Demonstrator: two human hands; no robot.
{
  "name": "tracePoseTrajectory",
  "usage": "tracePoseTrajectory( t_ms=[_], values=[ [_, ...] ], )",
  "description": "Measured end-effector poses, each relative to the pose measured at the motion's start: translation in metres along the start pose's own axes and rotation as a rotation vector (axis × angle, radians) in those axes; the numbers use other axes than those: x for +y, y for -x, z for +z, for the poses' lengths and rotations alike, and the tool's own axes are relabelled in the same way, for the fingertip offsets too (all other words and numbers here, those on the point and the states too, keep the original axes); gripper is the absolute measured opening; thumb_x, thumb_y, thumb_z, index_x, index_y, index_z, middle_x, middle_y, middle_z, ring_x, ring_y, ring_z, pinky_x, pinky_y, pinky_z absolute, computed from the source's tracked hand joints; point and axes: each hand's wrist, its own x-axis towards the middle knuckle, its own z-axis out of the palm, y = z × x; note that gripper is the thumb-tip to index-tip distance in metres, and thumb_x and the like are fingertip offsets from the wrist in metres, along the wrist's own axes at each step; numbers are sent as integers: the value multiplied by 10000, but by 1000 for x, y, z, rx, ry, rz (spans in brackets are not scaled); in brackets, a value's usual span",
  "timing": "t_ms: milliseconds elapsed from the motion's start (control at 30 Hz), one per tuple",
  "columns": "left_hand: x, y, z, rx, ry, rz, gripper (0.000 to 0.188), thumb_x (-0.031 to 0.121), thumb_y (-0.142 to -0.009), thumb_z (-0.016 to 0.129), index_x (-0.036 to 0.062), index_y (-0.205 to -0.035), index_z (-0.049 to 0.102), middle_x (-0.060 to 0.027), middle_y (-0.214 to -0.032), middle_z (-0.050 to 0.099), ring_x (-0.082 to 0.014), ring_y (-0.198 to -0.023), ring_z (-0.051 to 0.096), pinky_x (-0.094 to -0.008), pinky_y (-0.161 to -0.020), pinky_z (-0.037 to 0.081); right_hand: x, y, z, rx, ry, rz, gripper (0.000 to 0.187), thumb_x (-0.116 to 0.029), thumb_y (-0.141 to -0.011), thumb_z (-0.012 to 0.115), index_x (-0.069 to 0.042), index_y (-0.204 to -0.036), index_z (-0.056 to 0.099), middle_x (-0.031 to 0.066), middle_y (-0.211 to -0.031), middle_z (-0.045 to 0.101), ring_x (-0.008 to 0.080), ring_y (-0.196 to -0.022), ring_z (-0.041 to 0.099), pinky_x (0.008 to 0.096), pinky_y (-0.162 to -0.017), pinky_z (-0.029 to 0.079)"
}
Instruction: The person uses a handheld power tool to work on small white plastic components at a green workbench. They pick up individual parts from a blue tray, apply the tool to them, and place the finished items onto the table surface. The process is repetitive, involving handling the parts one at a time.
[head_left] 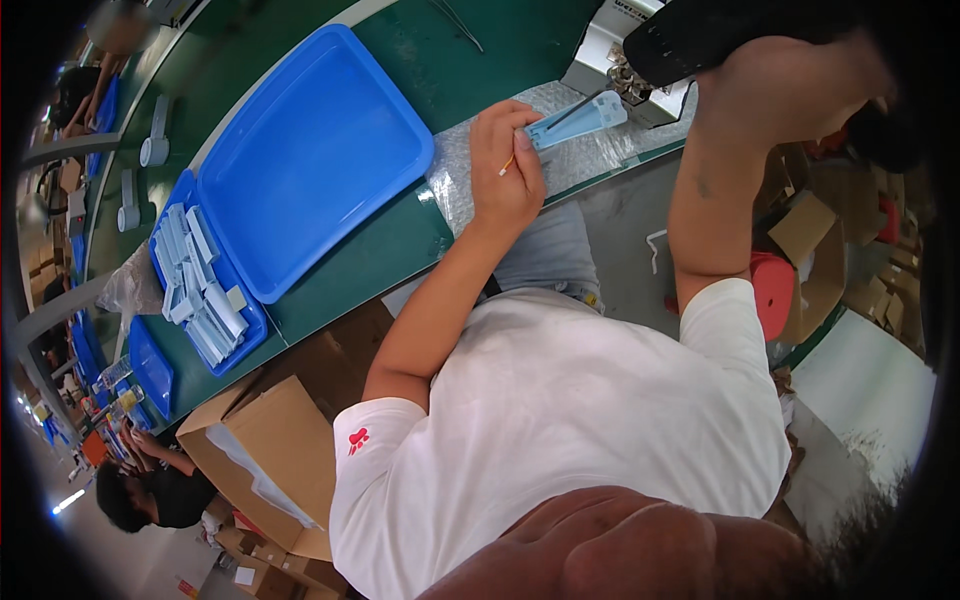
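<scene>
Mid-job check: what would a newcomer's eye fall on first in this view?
Probably the large rectangular blue plastic tray, on the green table left of centre. Next come the long light-blue plastic piece in the left hand, near the top centre, and the black cylindrical power tool in the right hand at upper right. Farther left, similar light-blue pieces lie heaped.

Bright blue and pale blue on a dark green table (pixel 410 237).
Large tray (pixel 315 160), small tray (pixel 258 325): plain bright blue. Held casing (pixel 585 118): pale blue. Piled casings (pixel 190 260): same pale blue. Wire (pixel 511 161): yellow-orange; plug (pixel 502 172): white. Tool (pixel 680 45): black. Wrap (pixel 455 180): clear, whitish glints. Box (pixel 592 60): white, black print. Shirt (pixel 590 380): white, plain but for a red paw-like motif (pixel 358 440) on the sleeve (pixel 395 430). Jeans (pixel 550 250): faded blue-grey. Floor (pixel 625 235): grey. Stool (pixel 772 290): red. Carton (pixel 295 440): plain brown. Sheet (pixel 865 370): white.
</scene>
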Motion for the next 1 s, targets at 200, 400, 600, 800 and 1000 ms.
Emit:
tracePoseTrajectory(
  t_ms=[200,400,600,800,1000],
  values=[
    [-2,-1,3,35,51,-5,173,4,-985,473,8,-1070,624,-177,-1123,612,-346,-1011,573,-429,-916,449,-9,4,3,-35,22,120,679,-684,-1013,430,-24,-1016,588,93,-841,630,192,-549,586,319,-500,484],
    [-1,1,0,4,4,3,187,14,-1041,421,-29,-1092,596,-200,-1135,615,-335,-1039,603,-395,-943,469,4,8,-1,-48,59,83,701,-711,-1000,439,-28,-1062,580,94,-843,626,196,-549,586,320,-507,491],
    [-2,0,3,40,42,2,182,-28,-960,489,7,-1074,625,-176,-1118,613,-341,-996,574,-420,-904,457,11,16,0,-28,12,56,732,-741,-982,450,-25,-1054,586,90,-818,618,201,-561,593,328,-522,499],
    [-2,0,2,42,32,2,190,-42,-945,494,6,-1076,624,-174,-1115,614,-343,-997,576,-424,-900,460,22,17,-11,-9,-12,115,769,-774,-957,466,-17,-956,605,73,-809,610,190,-567,591,325,-524,497],
    [-2,0,3,36,22,8,194,-42,-941,495,8,-1079,622,-173,-1114,614,-342,-993,575,-426,-896,458,12,22,1,11,87,20,779,-788,-947,463,-23,-942,607,64,-796,607,184,-568,591,311,-527,491]
  ],
)
